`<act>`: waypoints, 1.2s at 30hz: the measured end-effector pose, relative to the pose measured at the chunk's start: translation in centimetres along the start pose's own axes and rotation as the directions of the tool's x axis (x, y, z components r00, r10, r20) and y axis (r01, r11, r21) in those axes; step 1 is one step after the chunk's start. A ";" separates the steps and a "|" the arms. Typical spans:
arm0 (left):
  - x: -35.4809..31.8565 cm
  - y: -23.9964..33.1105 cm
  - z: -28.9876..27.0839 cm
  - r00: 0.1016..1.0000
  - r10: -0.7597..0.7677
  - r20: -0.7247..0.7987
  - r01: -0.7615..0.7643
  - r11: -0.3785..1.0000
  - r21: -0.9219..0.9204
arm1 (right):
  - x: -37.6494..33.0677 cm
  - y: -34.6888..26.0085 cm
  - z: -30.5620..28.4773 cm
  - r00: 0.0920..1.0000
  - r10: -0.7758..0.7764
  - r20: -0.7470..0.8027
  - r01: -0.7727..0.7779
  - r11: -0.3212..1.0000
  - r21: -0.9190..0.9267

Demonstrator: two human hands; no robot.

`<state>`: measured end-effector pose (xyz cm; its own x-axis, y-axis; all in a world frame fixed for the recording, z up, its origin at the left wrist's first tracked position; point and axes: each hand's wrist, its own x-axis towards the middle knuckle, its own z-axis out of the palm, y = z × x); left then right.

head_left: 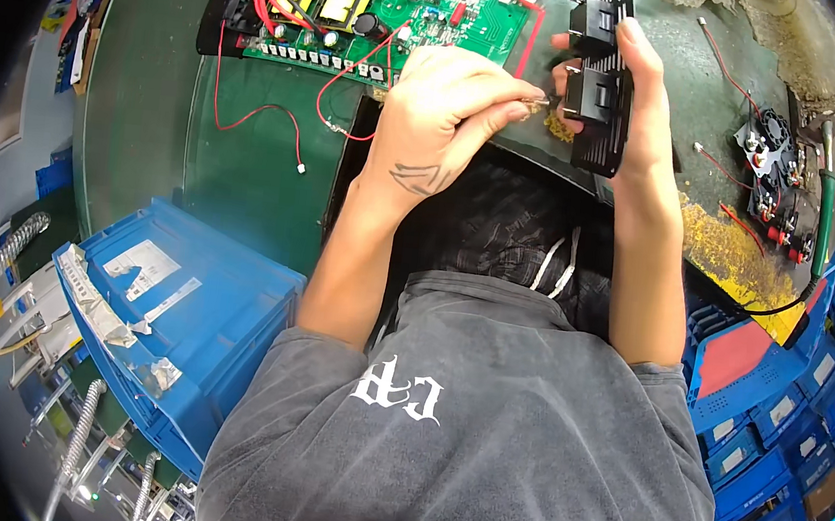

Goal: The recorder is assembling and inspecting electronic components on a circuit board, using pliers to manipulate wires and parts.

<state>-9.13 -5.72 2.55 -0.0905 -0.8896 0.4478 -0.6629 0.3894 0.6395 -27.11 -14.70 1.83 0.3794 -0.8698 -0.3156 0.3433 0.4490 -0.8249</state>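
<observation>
Black finned rectangular heatsink block (600, 87) sits at about 1 o'clock in the view, held above the bench edge. Its long axis runs 12-to-6, near upright, top end toward the far side of the bench, lower end toward you. Black boxy parts are fixed on its left face.

Your right hand (643, 111) is wrapped around that block from the right side, thumb along the top right edge, fingers showing at its left edge. Firm grasp.

Your left hand (453, 103) is at 9 o'clock of the block, fingers pinched on a small thin metallic piece (537, 99) whose tip points at 3 o'clock into the block's left face. Can't tell what the piece is; too small.

Further out: green printed circuit board with yellow transformers and red wires (381, 11) at 11 o'clock on the dark green bench mat (151, 104). Small black fan assembly with red leads (774, 159) at 3 o'clock. Green-handled soldering iron (825, 199) just beyond it. Blue plastic crate (181, 318) at 8 o'clock, more blue crates (802, 438) at 4 o'clock.
</observation>
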 end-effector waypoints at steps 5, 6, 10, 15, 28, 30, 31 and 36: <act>-0.1 0.0 0.8 0.994 0.028 -0.104 -0.026 0.999 0.019 | 0.0 0.2 0.5 0.999 -0.032 -0.011 0.030 0.983 -0.180; -0.3 0.0 0.9 0.993 0.011 -0.114 -0.009 1.000 0.021 | -0.1 0.2 0.7 0.999 -0.045 -0.019 0.043 0.994 -0.098; -0.5 0.2 1.3 0.992 -0.032 -0.124 0.034 0.999 0.009 | 1.2 1.6 0.8 0.994 -0.111 0.008 0.108 0.983 0.147; -0.7 0.3 0.8 0.992 -0.079 -0.098 0.076 0.997 -0.031 | 0.3 0.5 1.7 0.992 -0.122 0.029 0.121 0.992 0.028; -0.6 -0.3 1.5 0.985 0.001 -0.171 -0.002 1.000 -0.006 | -0.3 -0.3 1.9 0.989 -0.144 -0.018 0.141 0.984 -0.111; -0.6 -0.3 1.4 0.986 0.005 -0.168 -0.005 1.000 -0.002 | -0.3 -0.4 2.2 0.992 -0.125 -0.029 0.120 0.982 -0.146; -0.6 -0.3 1.4 0.986 0.009 -0.166 -0.009 1.000 0.001 | -0.3 -0.3 2.1 0.990 -0.140 -0.021 0.136 0.983 -0.125; -0.5 -0.3 1.5 0.988 0.002 -0.156 -0.002 1.000 -0.005 | -0.3 -0.4 2.0 0.988 -0.154 -0.005 0.152 0.983 -0.099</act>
<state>-10.02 -5.76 1.20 0.0255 -0.8408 0.5407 -0.6588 0.3927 0.6417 -25.68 -14.23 3.21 0.3178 -0.9294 -0.1875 0.3107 0.2889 -0.9055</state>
